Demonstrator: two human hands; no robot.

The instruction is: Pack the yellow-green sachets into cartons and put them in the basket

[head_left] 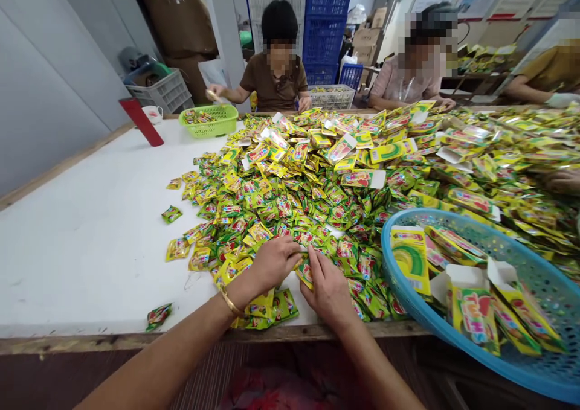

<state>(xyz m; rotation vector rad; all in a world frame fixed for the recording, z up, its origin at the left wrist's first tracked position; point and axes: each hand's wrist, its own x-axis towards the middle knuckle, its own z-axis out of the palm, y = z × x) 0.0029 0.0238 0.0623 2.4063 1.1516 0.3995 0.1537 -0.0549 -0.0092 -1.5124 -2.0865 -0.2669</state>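
My right hand [330,286] is wrapped round a small yellow-and-green printed carton [305,272], held upright over the pile. My left hand [275,264], with a gold bangle [231,301] at its wrist, pinches at the carton's white top edge. Its fingertips meet those of my right hand there, and most of the carton is hidden by the fingers. Under and around both hands lies a heap of small green and yellow foil packets [240,223]. To the right, a blue oval basket [394,265] holds several cartons [473,313], some with white flaps standing up.
Printed cartons [357,177] lie heaped across the table [90,235] at the back and right. A light green basket [211,127] with packets, a red cylinder [141,122] and a white cup [153,114] stand at back left. Several co-workers sit along the far side.
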